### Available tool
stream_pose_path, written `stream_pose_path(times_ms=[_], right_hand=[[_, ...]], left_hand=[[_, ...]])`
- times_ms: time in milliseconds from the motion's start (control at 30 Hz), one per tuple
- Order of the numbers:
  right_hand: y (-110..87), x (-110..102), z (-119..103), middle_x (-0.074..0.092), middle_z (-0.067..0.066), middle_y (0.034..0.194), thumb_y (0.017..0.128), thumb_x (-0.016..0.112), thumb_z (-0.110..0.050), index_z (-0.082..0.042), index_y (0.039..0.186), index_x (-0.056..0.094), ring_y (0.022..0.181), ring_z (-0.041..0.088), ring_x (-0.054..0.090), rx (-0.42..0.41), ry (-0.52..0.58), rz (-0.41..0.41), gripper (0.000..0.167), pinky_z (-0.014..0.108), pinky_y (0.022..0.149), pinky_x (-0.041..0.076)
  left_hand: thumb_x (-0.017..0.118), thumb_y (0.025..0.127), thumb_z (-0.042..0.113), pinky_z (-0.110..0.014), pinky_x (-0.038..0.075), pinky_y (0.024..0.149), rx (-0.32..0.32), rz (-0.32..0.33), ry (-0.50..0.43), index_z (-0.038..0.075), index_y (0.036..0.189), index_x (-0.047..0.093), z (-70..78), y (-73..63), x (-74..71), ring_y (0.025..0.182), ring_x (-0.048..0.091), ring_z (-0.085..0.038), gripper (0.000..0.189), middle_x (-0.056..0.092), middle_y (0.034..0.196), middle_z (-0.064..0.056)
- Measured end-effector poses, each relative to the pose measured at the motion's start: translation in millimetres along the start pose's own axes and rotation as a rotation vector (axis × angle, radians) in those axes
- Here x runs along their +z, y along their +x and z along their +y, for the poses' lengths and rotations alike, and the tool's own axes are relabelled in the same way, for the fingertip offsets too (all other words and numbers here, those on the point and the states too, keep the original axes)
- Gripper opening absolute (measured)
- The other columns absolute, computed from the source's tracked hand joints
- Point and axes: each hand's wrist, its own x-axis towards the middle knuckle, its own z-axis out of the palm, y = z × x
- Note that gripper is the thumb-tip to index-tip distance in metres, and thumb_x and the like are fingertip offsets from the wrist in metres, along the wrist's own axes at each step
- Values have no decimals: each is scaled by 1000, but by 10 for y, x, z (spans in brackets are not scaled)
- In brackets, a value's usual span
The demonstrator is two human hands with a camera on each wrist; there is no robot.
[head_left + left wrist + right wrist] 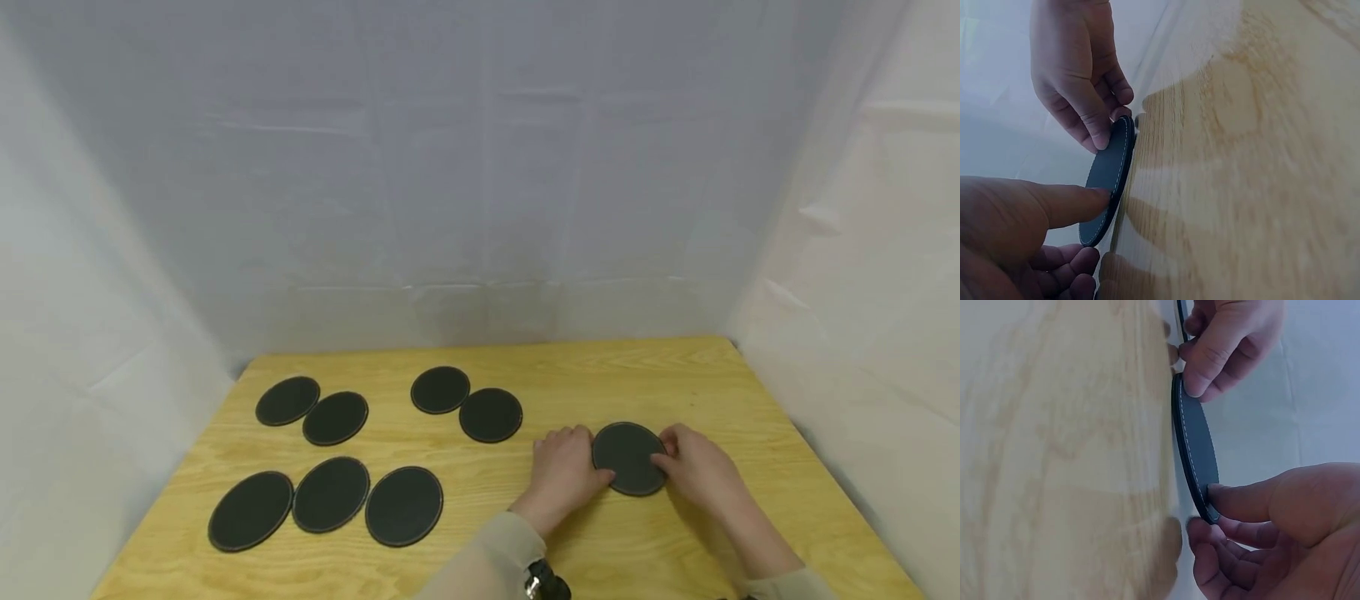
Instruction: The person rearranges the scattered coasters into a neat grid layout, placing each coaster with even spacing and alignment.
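Clearly, the relation that counted was that the black, round, leather-like disc with a stitched rim [627,458] sat directly between the two hands, touching both. Being round, it offered no long axis to line up with; what mattered was that the fingers met its rim on opposite sides. The left hand [564,471] was at the left side of the disc and the right hand [701,471] at its right, so neither was nearer. The fingers of both hands pinched it, thumbs on its upper face and other fingers at or under its edge. The disc lay face up over the pale wooden worktop [592,375], and in the wrist views a narrow gap seemed to part the two. Whether its thick dark edge was one layer or more could not be told.

Seven similar pieces lay flat, all to the left of the disc: a closer pair of black circles [491,414], left and farther back; a row of three black circles [331,494], left and slightly nearer the person; and an outer pair of black circles [335,418], farther left and back. Behind the disc hung pale, creased sheeting [487,183].
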Motion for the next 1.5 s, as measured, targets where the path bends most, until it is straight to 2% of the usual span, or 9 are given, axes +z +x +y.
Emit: stream_pose_path(times_ms=[200,533,967,1500], right_hand=[[-10,-4,45,63,6,95,104,78,-17,9,122,66,89,27,61,14,-23,-16,34,54,83,54],[28,-18,64,65,7,96,104,77,-14,10,121,67,88,26,61,11,-17,-43,32,53,83,54],[84,-26,87,69,8,98,101,80,-14,10,119,69,92,28,66,4,-54,-54,31,57,86,56],[101,-32,99,71,10,101,100,81,-14,11,121,70,96,31,70,3,-62,-72,34,58,87,56]], left_hand=[[93,89,46,-36,42,80,4,-15,-19,13,111,74,37,11,-18,92,64,-19,44,70,97,1],[93,90,48,-37,44,82,-10,-35,3,14,114,75,50,53,-22,94,65,-19,46,71,99,2],[92,89,52,-37,44,81,15,-12,44,16,114,76,40,76,26,94,66,-18,47,72,100,2],[90,92,52,-36,42,81,19,-23,51,16,119,75,34,64,43,96,64,-17,47,71,103,3]])
